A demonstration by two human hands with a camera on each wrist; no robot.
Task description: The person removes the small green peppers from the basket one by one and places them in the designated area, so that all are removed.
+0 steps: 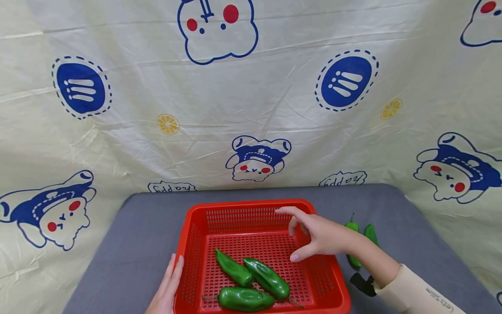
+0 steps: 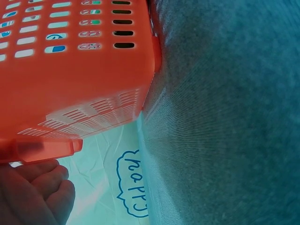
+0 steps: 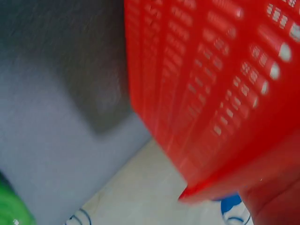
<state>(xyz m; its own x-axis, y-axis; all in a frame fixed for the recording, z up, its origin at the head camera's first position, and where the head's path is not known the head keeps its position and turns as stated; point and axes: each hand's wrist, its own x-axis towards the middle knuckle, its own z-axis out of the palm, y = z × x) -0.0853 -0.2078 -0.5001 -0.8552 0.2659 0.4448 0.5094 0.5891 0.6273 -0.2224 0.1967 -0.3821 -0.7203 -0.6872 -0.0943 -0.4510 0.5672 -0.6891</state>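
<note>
A red plastic basket (image 1: pixel 340 301) with slotted walls stands on the grey table. Inside it lie three green peppers: one at the left (image 1: pixel 234 268), one slanting beside it (image 1: pixel 268 279), one lying crosswise in front (image 1: pixel 246 299). My left hand (image 1: pixel 166 288) rests against the basket's left rim, fingers extended; the left wrist view shows those fingers (image 2: pixel 44 185) right at the rim. Over the basket's right side hovers my right hand (image 1: pixel 313 233), thumb and fingers spread apart with nothing between them. Only a blurred part of it shows in the right wrist view, by the rim.
Two more green peppers, one nearer the basket (image 1: pixel 354 260) and one farther right (image 1: pixel 370 234), lie on the grey table (image 1: pixel 133 257), partly behind my right forearm. A printed pale curtain (image 1: pixel 274 100) hangs behind the table. A black strap (image 1: pixel 362 284) is near my right sleeve.
</note>
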